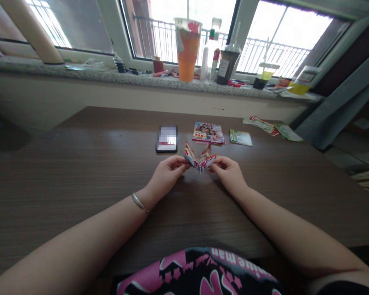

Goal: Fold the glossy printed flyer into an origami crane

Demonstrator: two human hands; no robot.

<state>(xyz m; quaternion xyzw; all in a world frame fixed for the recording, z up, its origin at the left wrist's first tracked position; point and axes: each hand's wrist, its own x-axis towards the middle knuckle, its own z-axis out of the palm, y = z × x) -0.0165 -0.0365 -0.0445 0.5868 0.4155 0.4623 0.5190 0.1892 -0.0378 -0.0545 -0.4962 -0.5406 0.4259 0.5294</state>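
Note:
A small folded paper figure (200, 158), made of colourful printed paper, is held just above the brown wooden table (80, 176). My left hand (166, 174) pinches its left side with curled fingers. My right hand (229, 172) pinches its right side the same way. A silver bracelet (138, 201) sits on my left wrist. Two pointed flaps of the figure stick upward between my hands.
A phone (167, 139) lies just beyond my hands, with a printed leaflet (208, 132) beside it and more leaflets (266, 125) to the right. On the stone windowsill (80, 73) stand an orange cup (187, 49), a dark drink cup (227, 63), bottles and small items.

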